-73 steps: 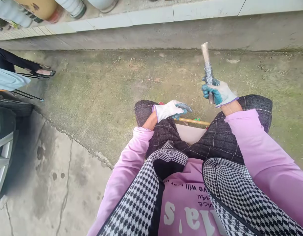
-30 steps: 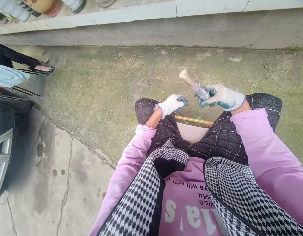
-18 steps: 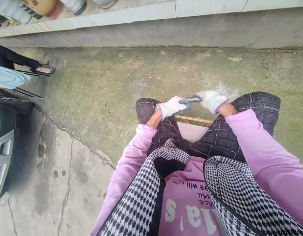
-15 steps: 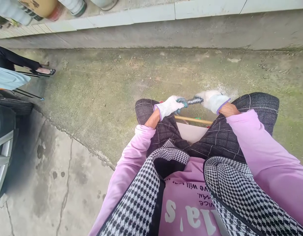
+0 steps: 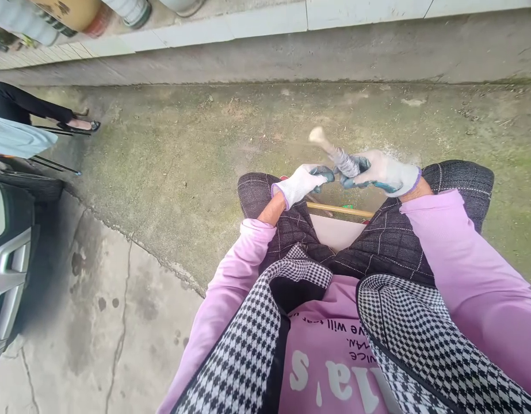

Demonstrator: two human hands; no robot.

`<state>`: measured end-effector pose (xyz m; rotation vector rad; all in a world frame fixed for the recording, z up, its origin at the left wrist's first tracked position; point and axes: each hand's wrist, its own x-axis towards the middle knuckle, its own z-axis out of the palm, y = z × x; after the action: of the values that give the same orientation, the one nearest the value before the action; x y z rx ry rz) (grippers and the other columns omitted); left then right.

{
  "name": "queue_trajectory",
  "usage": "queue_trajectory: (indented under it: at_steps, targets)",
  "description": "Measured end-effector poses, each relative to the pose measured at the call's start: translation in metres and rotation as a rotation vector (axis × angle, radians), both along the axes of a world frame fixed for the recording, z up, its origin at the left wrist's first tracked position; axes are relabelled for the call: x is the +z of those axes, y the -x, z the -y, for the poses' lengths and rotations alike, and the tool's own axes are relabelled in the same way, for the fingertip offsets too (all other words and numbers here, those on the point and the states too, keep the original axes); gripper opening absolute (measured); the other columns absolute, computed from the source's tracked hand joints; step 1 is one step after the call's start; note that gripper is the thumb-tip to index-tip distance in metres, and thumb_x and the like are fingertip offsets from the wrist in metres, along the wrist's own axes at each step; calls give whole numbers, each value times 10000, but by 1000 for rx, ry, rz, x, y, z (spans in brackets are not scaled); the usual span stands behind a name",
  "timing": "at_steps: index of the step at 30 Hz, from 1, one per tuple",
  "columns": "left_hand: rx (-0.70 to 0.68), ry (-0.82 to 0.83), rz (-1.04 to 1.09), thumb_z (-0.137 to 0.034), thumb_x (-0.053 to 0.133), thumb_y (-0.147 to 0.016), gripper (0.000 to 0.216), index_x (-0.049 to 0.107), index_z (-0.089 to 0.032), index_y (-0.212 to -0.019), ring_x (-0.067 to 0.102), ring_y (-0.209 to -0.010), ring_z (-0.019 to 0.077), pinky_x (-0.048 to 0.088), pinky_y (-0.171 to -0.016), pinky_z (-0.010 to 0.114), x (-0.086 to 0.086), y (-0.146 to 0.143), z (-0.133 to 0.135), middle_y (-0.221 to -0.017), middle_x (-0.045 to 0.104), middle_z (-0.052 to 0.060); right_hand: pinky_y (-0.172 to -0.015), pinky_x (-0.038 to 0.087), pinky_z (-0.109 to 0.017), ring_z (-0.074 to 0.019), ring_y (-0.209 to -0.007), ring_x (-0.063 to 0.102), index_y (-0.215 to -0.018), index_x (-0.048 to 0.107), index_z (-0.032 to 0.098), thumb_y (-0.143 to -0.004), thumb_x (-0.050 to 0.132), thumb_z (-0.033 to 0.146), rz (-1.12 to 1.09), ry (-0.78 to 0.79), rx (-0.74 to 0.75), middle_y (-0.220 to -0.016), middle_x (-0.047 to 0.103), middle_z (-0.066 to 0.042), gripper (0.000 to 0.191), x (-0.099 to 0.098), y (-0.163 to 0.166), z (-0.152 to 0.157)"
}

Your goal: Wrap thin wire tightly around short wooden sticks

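My right hand (image 5: 379,169), in a white glove with a blue-grey coated palm, is closed round a stick-like tool (image 5: 346,163). The tool's middle is wrapped in silvery-grey, ribbed winding. Its pale, rounded tip is blurred and points up and away to the left. Beside it, my left hand (image 5: 306,181), gloved alike, has its fingers curled and pressed together close to the winding. Whatever those fingertips pinch, if anything, is hidden. Both hands are above the gap between my knees.
A yellow wooden bar (image 5: 338,209) and a white board (image 5: 336,230) lie between my legs. On the left are a person's leg (image 5: 34,100) and a parked car (image 5: 10,253). Flower pots (image 5: 77,14) stand on a tiled ledge (image 5: 265,23) beyond the mossy ground (image 5: 183,144).
My right hand has turned and shifted slightly right. The wrapped tool, earlier lying level between both hands, now tilts up and left with its pale tip showing.
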<state>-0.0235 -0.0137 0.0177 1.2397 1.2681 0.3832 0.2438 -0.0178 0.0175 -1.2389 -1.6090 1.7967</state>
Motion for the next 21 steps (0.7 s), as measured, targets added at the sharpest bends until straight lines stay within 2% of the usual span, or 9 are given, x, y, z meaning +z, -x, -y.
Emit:
queue_trajectory:
  at_steps: [2, 4, 5, 7, 10, 12, 14, 17, 21]
  targets:
    - [-48, -5, -20, -225, 864, -953, 109, 794, -190, -876, 552, -664, 116, 487, -703, 262, -1, -2, 6, -737, 664, -50, -558, 476, -316, -253, -791, 723, -1172, 882, 241, -733, 1002, 457, -3, 42, -190, -984, 858, -65, 504, -2, 0, -5]
    - [-114, -7, -35, -246, 833, -979, 117, 784, -187, -891, 542, -657, 110, 474, -698, 255, 2, -2, 11, -723, 646, -54, -574, 515, -336, -272, -789, 733, -1193, 862, 240, -808, 959, 375, 172, -5, -322, -938, 830, -68, 420, -8, 0, -12]
    - [-148, -6, -44, -253, 822, -988, 124, 777, -188, -892, 550, -663, 113, 476, -696, 253, 4, -3, 13, -719, 645, -51, -623, 568, -355, -288, -811, 753, -1189, 861, 241, -846, 939, 327, 316, -54, -338, -914, 816, -68, 362, -13, 1, -16]
    - [-200, 8, -57, -266, 807, -999, 131, 770, -192, -898, 569, -673, 120, 481, -690, 252, 7, -3, 14, -727, 663, -39, -800, 674, -412, -343, -930, 821, -1210, 877, 240, -920, 897, 246, 633, -172, -260, -938, 832, -90, 291, -20, 4, -23]
    - [-208, -7, -74, -255, 785, -989, 111, 771, -194, -897, 561, -679, 126, 463, -684, 258, 10, -2, 13, -729, 663, -35, -1008, 687, -500, -425, -1119, 868, -1234, 897, 243, -988, 825, 159, 923, -293, -22, -1085, 890, -155, 270, -25, 12, -25]
    - [-160, -66, -106, -235, 766, -966, 99, 770, -198, -874, 533, -680, 130, 437, -689, 267, 10, 0, 10, -707, 631, -45, -999, 658, -512, -435, -1087, 863, -1117, 885, 254, -982, 816, 122, 957, -289, 118, -1039, 881, -156, 201, -23, 15, -22]
    - [-118, -113, -144, -231, 752, -942, 106, 757, -206, -839, 508, -683, 137, 415, -692, 282, 9, 2, 7, -686, 598, -53, -936, 620, -483, -408, -991, 837, -977, 847, 260, -959, 837, 98, 934, -257, 202, -899, 827, -127, 164, -20, 13, -19]
    - [-131, -145, -166, -250, 753, -911, 117, 747, -208, -803, 510, -711, 147, 414, -710, 295, 12, 7, 5, -695, 593, -54, -871, 543, -446, -338, -880, 757, -892, 808, 253, -940, 839, 37, 930, -238, 230, -790, 755, -96, 224, -13, 2, -17]
    - [-126, -177, -162, -244, 792, -864, 72, 802, -177, -838, 586, -805, 151, 491, -792, 272, 17, 9, -1, -766, 673, -41, -799, 473, -426, -257, -775, 647, -895, 823, 231, -882, 825, -7, 897, -204, 271, -756, 732, -60, 239, -3, -13, -14]
